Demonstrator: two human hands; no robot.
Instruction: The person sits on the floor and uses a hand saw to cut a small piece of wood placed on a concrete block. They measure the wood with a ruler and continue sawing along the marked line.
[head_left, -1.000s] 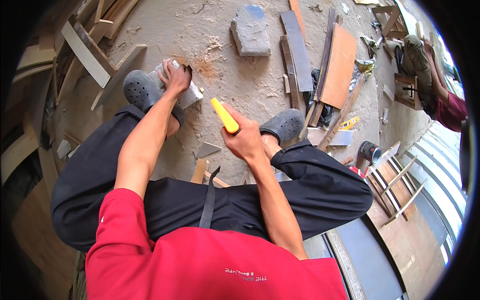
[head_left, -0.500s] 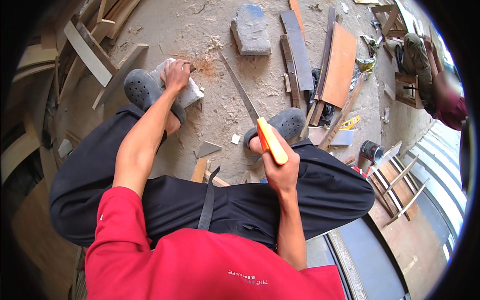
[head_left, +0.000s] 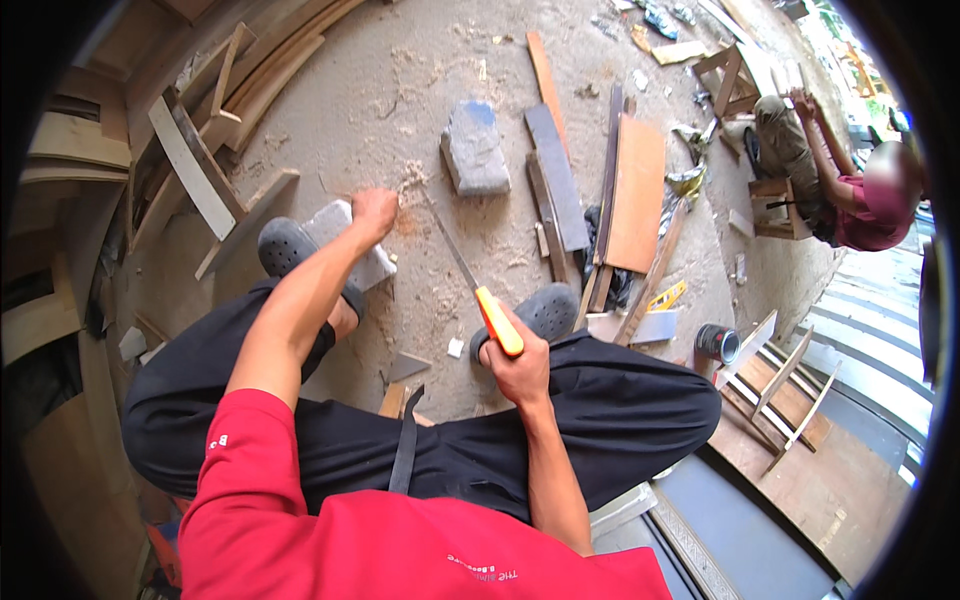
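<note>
1. We look down on a person crouched on a sawdust-strewn concrete floor (head_left: 330,110), in black trousers, a red shirt and grey clogs.
2. Right hand (head_left: 518,362): fingers closed around the orange handle of a handsaw (head_left: 470,282). The blade runs up and left from the handle, its tip near the left hand; we cannot tell whether the teeth are touching anything.
3. Left hand (head_left: 373,212): fingers curled shut, pressing down on the upper end of a pale block (head_left: 350,245) that lies on the floor. The left clog (head_left: 288,247) is just beside the block, or partly on it; we cannot tell which.
4. Progress, as we judge it: fresh sawdust (head_left: 408,190) is piled right by the left hand, which suggests some cutting is done. No finished cut or separated piece shows at the block, so the sawing looks unfinished.
5. Surroundings: a grey stone slab (head_left: 474,150) beyond the saw tip, dark planks (head_left: 556,175) and a brown board (head_left: 634,195) to the right, and timber offcuts (head_left: 195,170) stacked at left.
6. Another person (head_left: 830,180) sits at the upper right, working on a small wooden frame, well apart from us.
</note>
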